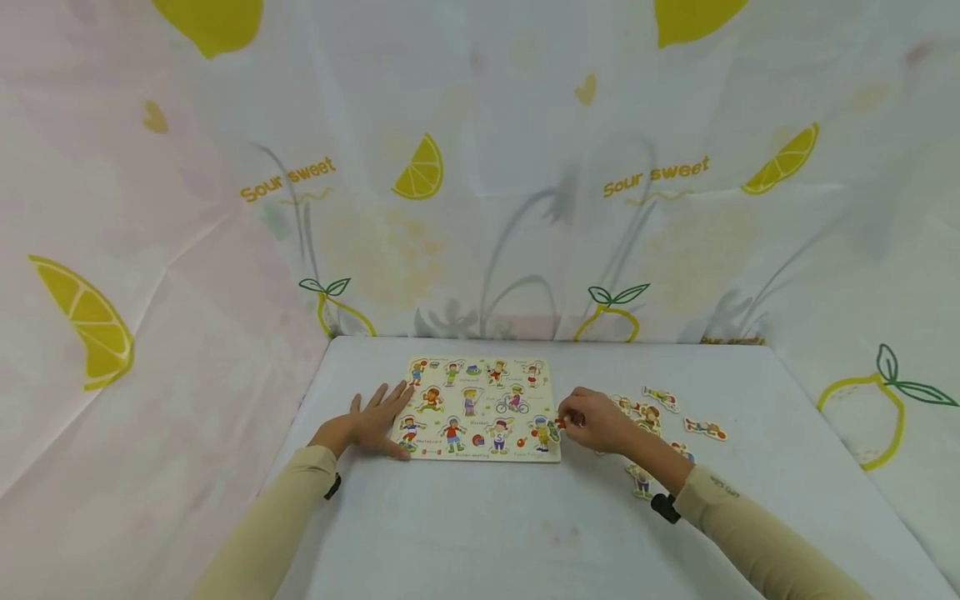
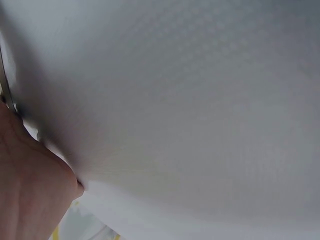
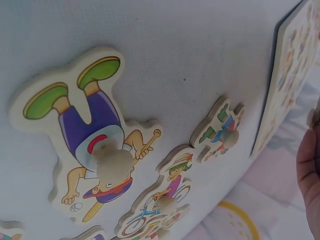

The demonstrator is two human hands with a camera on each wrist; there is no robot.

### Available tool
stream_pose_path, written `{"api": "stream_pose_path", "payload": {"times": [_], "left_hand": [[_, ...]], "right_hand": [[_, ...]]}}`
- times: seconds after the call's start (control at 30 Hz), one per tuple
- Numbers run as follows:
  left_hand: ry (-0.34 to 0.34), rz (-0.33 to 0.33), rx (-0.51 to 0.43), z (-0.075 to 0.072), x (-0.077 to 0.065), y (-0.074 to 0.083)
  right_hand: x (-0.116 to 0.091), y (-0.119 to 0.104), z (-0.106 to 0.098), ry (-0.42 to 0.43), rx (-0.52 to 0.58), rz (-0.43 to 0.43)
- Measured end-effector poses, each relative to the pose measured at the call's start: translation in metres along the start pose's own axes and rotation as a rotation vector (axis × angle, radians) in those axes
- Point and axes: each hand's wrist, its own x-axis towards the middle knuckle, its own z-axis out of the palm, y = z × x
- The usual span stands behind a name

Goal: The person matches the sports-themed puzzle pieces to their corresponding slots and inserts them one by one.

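A cream wooden peg puzzle board [image 1: 543, 402] printed with children doing sports lies on the white table. My left hand [image 1: 375, 421] rests with spread fingers along its left edge; the left wrist view shows part of that hand [image 2: 35, 185] at the side. Over at the board's right edge, my right hand [image 1: 600, 421] pinches a small green and red puzzle piece [image 1: 555, 429] between thumb and fingers. Its picture is mostly hidden. In the right wrist view only a bit of the right hand [image 3: 307, 165] shows, at the right border.
Several loose pieces lie right of the board, among them a reddish one [image 1: 705, 429] and one [image 1: 660, 398] farther back. Close to the right wrist are a baseball player piece [image 3: 92, 125] with a wooden knob and a cyclist piece [image 3: 175, 182]. A lemon-print cloth [image 1: 510, 242] hangs behind.
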Motion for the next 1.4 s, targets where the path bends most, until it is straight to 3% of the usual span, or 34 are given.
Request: {"api": "stream_pose_path", "payload": {"times": [0.27, 0.6, 0.77, 1.0, 1.4], "left_hand": [[-0.004, 0.011, 0.001, 0.000, 0.001, -0.002], [-0.011, 0.009, -0.013, -0.002, 0.000, -0.001], [-0.003, 0.009, -0.002, -0.004, -0.001, 0.001], [0.001, 0.000, 0.013, -0.003, 0.001, -0.001], [-0.011, 0.015, 0.002, -0.001, 0.001, -0.004]], "right_hand": [[0.004, -0.001, -0.002, -0.018, -0.006, 0.029], [0.010, -0.002, 0.001, -0.022, 0.053, 0.127], [0.013, 0.001, 0.004, -0.015, 0.110, 0.091], [0.017, 0.001, 0.006, -0.026, 0.105, 0.026], [0.035, -0.010, 0.016, -0.153, 0.046, 0.002]]}}
